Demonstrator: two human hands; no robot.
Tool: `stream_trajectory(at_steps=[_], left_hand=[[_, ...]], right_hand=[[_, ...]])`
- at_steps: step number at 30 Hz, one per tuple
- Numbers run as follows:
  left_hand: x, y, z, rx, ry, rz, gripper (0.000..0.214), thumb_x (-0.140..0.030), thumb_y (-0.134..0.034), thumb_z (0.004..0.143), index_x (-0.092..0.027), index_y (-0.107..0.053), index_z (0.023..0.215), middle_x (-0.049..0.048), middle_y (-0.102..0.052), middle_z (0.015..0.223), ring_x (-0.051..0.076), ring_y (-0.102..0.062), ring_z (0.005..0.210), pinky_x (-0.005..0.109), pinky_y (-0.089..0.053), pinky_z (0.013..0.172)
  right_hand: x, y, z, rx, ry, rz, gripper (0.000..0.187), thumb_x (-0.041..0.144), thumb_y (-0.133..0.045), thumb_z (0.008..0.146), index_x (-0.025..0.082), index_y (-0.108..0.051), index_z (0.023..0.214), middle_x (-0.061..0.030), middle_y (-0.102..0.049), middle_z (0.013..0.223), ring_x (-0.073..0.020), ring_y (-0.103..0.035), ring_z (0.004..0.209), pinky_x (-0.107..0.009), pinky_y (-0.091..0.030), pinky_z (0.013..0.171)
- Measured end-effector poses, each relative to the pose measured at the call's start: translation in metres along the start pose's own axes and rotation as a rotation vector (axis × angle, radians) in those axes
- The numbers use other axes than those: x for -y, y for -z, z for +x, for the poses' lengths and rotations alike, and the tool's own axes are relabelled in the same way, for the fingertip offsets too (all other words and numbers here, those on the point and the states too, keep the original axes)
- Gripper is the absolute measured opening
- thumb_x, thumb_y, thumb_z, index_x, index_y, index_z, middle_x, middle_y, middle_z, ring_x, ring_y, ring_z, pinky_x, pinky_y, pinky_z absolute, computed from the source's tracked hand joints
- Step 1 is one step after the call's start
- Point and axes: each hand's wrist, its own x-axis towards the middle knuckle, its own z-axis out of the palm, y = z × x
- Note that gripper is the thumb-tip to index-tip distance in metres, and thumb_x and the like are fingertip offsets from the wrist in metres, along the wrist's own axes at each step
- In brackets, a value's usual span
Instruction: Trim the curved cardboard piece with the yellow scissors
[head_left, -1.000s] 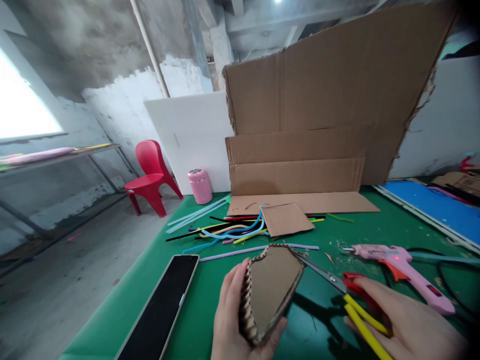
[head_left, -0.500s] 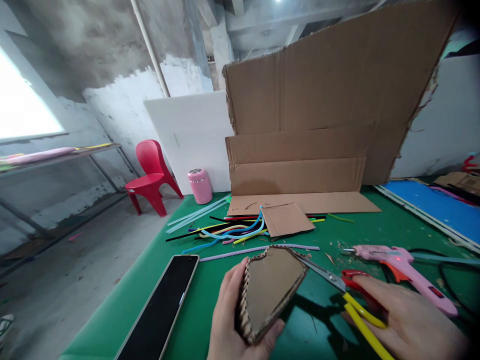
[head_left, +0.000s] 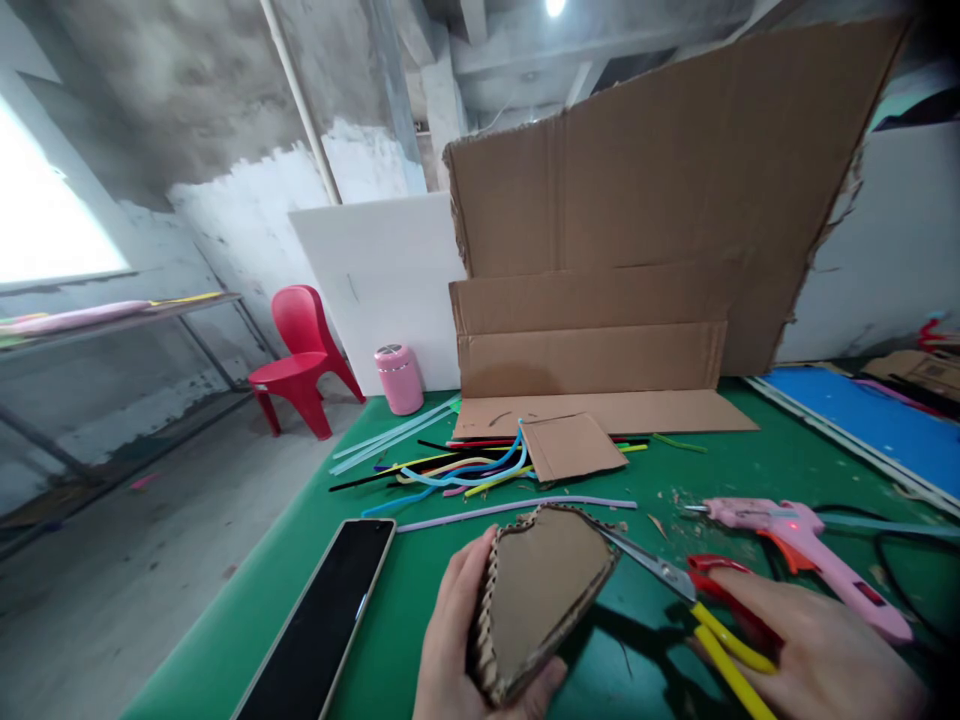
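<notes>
The cardboard shape (head_left: 546,590), scalloped along its left edge, is held above the green bench (head_left: 420,580) in the left hand (head_left: 461,650), whose grip is clenched on the lower edge. Its long axis runs from that grip up and to the right. The scissors (head_left: 679,600) lie immediately to its right, blade tips touching its upper right edge. The right hand (head_left: 814,655) grasps their handles. A pink glue gun (head_left: 795,545) lies beyond.
</notes>
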Motion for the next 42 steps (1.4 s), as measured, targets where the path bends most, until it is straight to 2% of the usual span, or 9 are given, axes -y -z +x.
stream_trajectory(at_steps=[7,13,19,24,28,33,38,42], left_hand=[[0.007,0.003,-0.003,0.011,0.097,-0.030,0.067,-0.058,-0.070,0.069,-0.036,-0.051,0.130,0.0037,-0.057,0.129,0.029,-0.054,0.119,0.040,-0.045,0.100],[0.003,0.006,-0.001,0.026,0.240,-0.143,0.077,-0.052,-0.075,0.065,-0.031,-0.048,0.133,0.0060,-0.061,0.127,0.029,-0.060,0.114,0.037,-0.051,0.094],[0.000,0.010,0.008,0.026,0.275,-0.207,0.067,-0.044,-0.082,0.058,-0.028,-0.061,0.119,0.0048,-0.065,0.120,0.028,-0.062,0.111,0.034,-0.050,0.094],[-0.002,0.015,0.016,0.106,0.315,-0.276,0.067,-0.041,-0.082,0.057,-0.027,-0.061,0.120,0.0049,-0.067,0.117,0.029,-0.064,0.108,0.034,-0.053,0.091],[-0.004,0.020,0.020,0.217,0.314,-0.271,0.066,-0.031,-0.081,0.061,-0.030,-0.058,0.123,0.0028,-0.067,0.120,0.027,-0.065,0.109,0.032,-0.054,0.091],[-0.005,0.020,0.018,0.209,0.326,-0.284,0.066,-0.030,-0.082,0.059,-0.030,-0.060,0.122,0.0028,-0.067,0.121,0.027,-0.064,0.110,0.031,-0.053,0.093],[-0.004,0.014,0.013,0.106,0.418,-0.361,0.070,-0.042,-0.084,0.053,-0.027,-0.063,0.118,0.0045,-0.069,0.117,0.029,-0.064,0.110,0.035,-0.051,0.095],[-0.006,0.013,0.012,0.106,0.458,-0.361,0.073,-0.045,-0.085,0.051,-0.025,-0.062,0.117,0.0054,-0.069,0.117,0.030,-0.063,0.111,0.036,-0.050,0.097]], right_hand=[[-0.001,-0.002,0.003,0.007,-0.011,0.056,0.028,0.049,-0.059,0.080,0.028,-0.069,0.097,0.0037,-0.074,0.088,-0.0199,-0.070,0.068,-0.030,-0.062,0.058],[0.000,-0.003,-0.002,0.110,-0.133,0.053,0.035,0.054,-0.060,0.080,0.027,-0.068,0.102,-0.0005,-0.073,0.095,-0.0233,-0.070,0.078,-0.037,-0.061,0.067],[-0.001,0.003,-0.003,0.187,-0.148,0.097,0.038,0.052,-0.058,0.081,0.027,-0.060,0.110,-0.0014,-0.072,0.098,-0.0228,-0.069,0.081,-0.035,-0.060,0.068],[-0.004,0.004,-0.005,0.231,-0.130,0.088,0.038,0.051,-0.058,0.082,0.027,-0.058,0.111,-0.0021,-0.071,0.101,-0.0232,-0.069,0.082,-0.034,-0.059,0.067],[-0.006,0.002,-0.008,0.198,-0.122,0.067,0.041,0.053,-0.057,0.082,0.026,-0.058,0.113,-0.0031,-0.071,0.103,-0.0246,-0.068,0.084,-0.036,-0.059,0.069],[-0.005,0.001,-0.009,0.174,-0.125,0.064,0.041,0.053,-0.058,0.082,0.026,-0.059,0.113,-0.0031,-0.070,0.105,-0.0252,-0.068,0.086,-0.037,-0.058,0.070],[-0.001,0.006,-0.004,0.169,-0.156,0.108,0.037,0.052,-0.060,0.081,0.026,-0.064,0.107,-0.0034,-0.071,0.098,-0.0226,-0.067,0.079,-0.033,-0.057,0.067],[-0.002,0.009,-0.002,0.169,-0.190,0.154,0.034,0.050,-0.062,0.080,0.026,-0.066,0.103,-0.0035,-0.071,0.092,-0.0216,-0.067,0.075,-0.031,-0.057,0.064]])
